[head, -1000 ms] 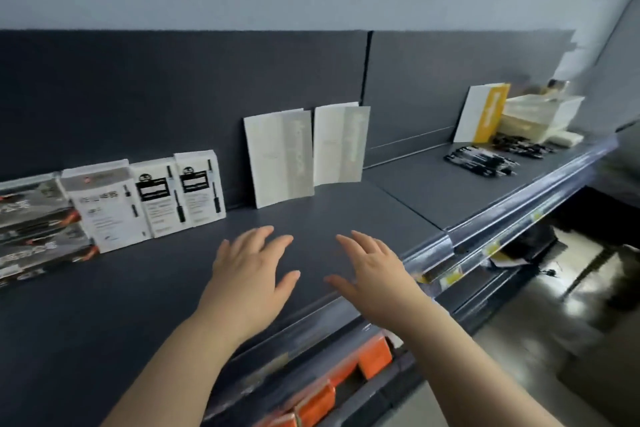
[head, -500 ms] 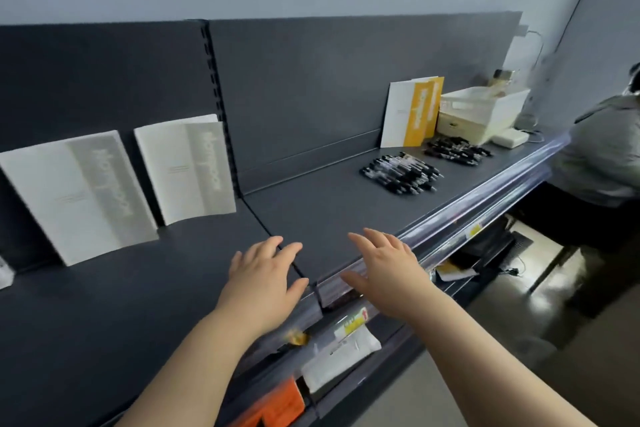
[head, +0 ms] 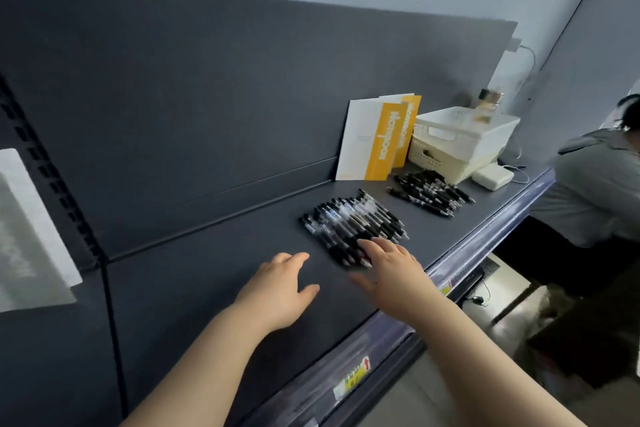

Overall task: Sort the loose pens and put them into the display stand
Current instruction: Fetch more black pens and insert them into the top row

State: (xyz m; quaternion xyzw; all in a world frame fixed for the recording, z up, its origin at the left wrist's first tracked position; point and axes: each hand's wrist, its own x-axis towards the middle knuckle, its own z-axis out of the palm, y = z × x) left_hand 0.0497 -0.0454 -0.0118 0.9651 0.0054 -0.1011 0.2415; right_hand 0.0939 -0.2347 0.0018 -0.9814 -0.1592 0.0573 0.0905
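Entry: we have moved right along the shelf (head: pixel 214 274) since a second ago; the boxed stock and white leaflets that sat in front of us are now at the far left edge of view or gone, and the pens are within reach.

Right hand (head: pixel 391 270): fingers spread wide, tips over the near end of the nearer pen pile (head: pixel 349 222). Contact looks likely but we cannot confirm it; nothing is gripped. Left hand (head: pixel 280 291): palm down, fingers loosely apart, empty, hovering over bare shelf just left of that pile.

Pens: two loose groups lying flat on the shelf. The nearer pile lies fanned under the right hand; the second pile (head: pixel 429 192) lies farther right, near the cream bin (head: pixel 460 139) and the yellow-and-white leaflets (head: pixel 377 140) leaning on the back panel. We cannot tell whether the bin is the display stand.

A person in grey (head: pixel 595 191) sits beyond the shelf end, on the right.

Judgement: the approach is done and sorting has not begun. Next we expect to gather the near pile.
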